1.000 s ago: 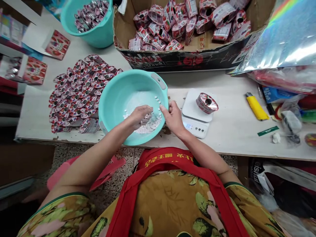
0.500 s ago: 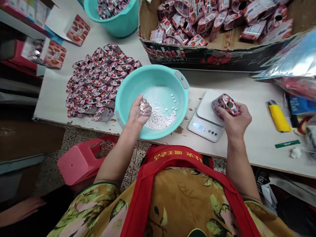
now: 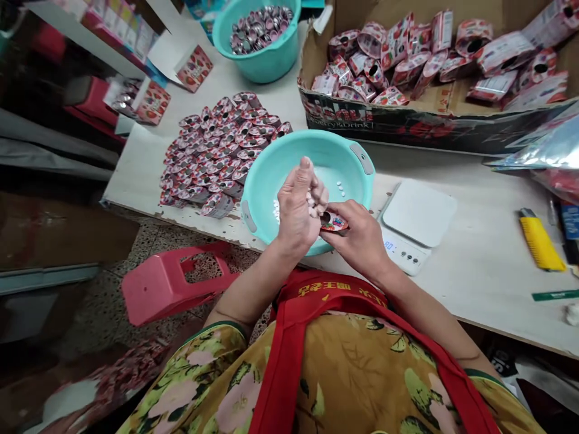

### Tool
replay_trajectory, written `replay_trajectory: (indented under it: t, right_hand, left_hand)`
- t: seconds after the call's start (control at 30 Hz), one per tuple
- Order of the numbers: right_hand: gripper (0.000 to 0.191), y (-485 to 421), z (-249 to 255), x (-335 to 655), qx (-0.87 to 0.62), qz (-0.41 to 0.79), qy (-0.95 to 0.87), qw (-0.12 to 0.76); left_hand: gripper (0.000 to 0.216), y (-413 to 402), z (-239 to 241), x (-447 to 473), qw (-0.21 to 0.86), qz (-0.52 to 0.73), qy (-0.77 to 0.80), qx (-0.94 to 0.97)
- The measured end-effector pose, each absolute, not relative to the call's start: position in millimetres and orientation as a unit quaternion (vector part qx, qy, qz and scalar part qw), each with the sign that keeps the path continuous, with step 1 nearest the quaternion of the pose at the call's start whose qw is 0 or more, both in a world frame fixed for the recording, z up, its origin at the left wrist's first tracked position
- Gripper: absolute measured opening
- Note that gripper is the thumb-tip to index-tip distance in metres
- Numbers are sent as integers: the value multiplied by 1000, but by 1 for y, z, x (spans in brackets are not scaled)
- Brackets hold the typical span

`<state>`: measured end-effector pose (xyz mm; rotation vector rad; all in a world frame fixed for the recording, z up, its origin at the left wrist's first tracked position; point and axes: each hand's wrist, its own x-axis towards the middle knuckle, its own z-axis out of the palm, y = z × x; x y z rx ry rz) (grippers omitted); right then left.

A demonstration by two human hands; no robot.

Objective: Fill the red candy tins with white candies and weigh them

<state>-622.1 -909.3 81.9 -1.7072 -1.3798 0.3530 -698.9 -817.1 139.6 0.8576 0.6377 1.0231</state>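
My left hand [image 3: 299, 208] is cupped over the near rim of a teal basin [image 3: 271, 175], closed round a handful of small white tablets [image 3: 314, 202]. More white tablets [image 3: 340, 187] lie inside the basin. My right hand [image 3: 359, 238] holds a small strawberry-print container [image 3: 333, 223] right beside the left hand, its opening close under the tablets. A white digital scale [image 3: 418, 220] stands bare just right of the basin, display lit.
A heap of flat strawberry-print packs [image 3: 217, 154] lies left of the basin. A cardboard box [image 3: 407, 117] of formed containers sits behind. A second teal tub [image 3: 260, 36] of lids stands far back. A yellow utility knife [image 3: 540, 241] lies right; a pink stool [image 3: 176, 283] below left.
My right hand lifted the strawberry-print container off the scale and brought it left to the basin. My left hand rose from the basin with tablets and met it.
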Motion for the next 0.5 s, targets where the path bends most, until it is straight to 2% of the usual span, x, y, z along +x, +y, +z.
replay_trajectory:
  t: [0.13,0.5]
  right_hand:
    - [33,-906,76,-624,-694,144,-553,438]
    - [34,-899,72,-623,-696,154,-546,440]
  left_hand:
    - [44,-815,124,-700,666,488,325,461]
    - [48,-810,125,-701,664,469,320,486]
